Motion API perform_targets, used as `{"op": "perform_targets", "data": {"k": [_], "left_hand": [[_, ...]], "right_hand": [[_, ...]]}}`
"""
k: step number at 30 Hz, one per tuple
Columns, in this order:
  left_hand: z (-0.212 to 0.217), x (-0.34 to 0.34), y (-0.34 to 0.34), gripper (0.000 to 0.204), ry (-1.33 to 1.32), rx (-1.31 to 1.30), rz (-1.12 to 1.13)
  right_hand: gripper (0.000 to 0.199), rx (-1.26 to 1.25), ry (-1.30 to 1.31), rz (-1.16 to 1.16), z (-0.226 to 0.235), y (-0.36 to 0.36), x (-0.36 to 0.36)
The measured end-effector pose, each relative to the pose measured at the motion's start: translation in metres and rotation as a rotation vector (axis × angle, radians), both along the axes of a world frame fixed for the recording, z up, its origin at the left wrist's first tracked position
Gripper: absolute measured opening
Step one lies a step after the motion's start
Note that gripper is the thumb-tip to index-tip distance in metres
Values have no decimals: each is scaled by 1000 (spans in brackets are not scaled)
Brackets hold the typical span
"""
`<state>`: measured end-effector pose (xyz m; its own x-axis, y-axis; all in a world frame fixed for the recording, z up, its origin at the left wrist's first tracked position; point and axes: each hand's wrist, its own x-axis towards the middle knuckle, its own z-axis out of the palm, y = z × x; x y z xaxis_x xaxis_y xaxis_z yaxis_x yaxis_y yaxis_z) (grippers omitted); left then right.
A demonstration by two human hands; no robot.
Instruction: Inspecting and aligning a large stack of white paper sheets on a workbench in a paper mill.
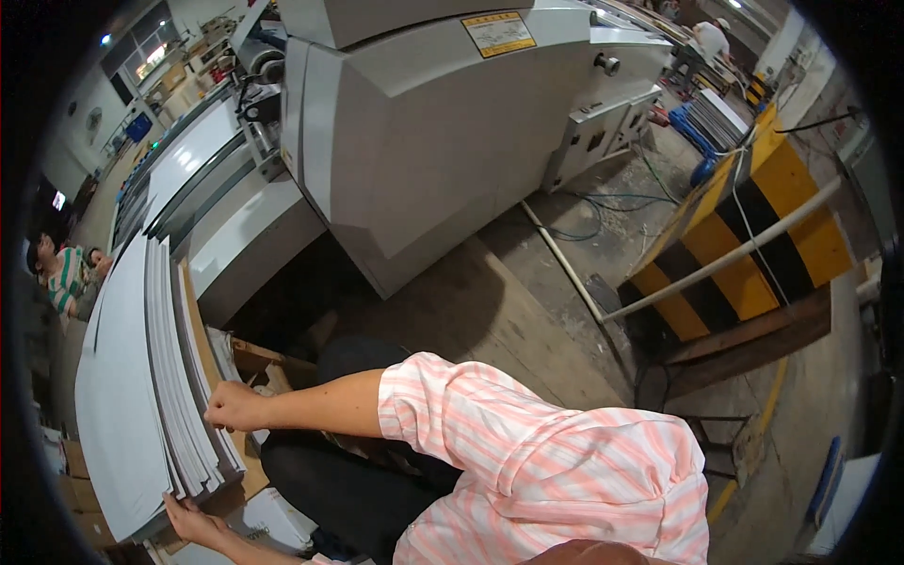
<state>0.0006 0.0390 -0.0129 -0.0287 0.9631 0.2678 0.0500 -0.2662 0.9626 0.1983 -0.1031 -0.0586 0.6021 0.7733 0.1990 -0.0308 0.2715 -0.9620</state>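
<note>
The stack of white sheets (160,377) is standing on edge at the person's left, thin and smooth, its edges fanning in ridges against a brown board behind. The right hand (234,407) is closing in a loose fist on the near sheet edges. The left hand (193,521) is cupping the stack's lower corner, fingers together underneath. The grey machine (424,132) is crowding the top; worn concrete floor (527,301) is lying open to the right.

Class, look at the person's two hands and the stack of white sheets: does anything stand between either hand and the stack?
Nothing visible does. The right hand rests directly on the edge of the stack of white sheets, and the left hand touches its lower corner from underneath.
</note>
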Motion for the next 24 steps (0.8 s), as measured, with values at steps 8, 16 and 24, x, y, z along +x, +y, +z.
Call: {"op": "perform_targets", "data": {"k": [8,16,24], "left_hand": [[-20,-4,22,33,71,65,91],[9,6,-24,23,146,360,159],[-2,-26,-13,34,748,830,153]], "right_hand": [[23,-84,-62,14,-8,-1,-7],[23,183,-84,4,17,16,-40],[24,356,-120,-193,29,57,-18]]}}
